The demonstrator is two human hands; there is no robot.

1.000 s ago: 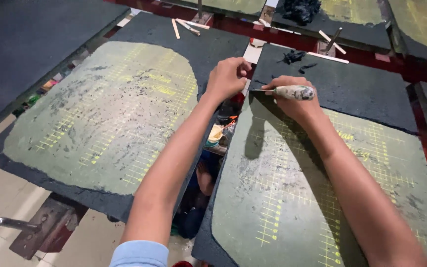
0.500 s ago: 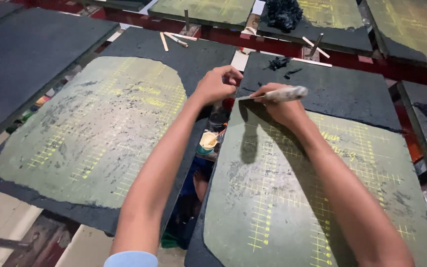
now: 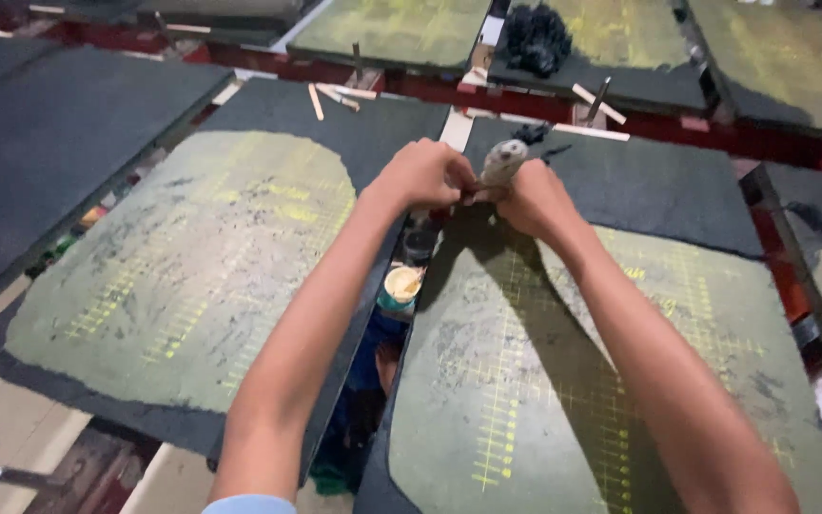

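Grip: while your right hand (image 3: 533, 202) fingers clamp the paint-crusted tool handle (image 3: 503, 162), left hand (image 3: 420, 173) fingers pinch its base.
Feel: prob. light, stiff, slick w/ paint; hold mid-handle.

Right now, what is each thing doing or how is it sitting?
Left hand: closed, fingers at the tool's lower end.
Right hand: gripping the tool.
Tool: held between both hands, grey end pointing up.
Cup: upright, open, in the gap between the boards.
Left board: flat, yellow grid worn.
Right board: flat, under the arms.
Sticks: lying loose.
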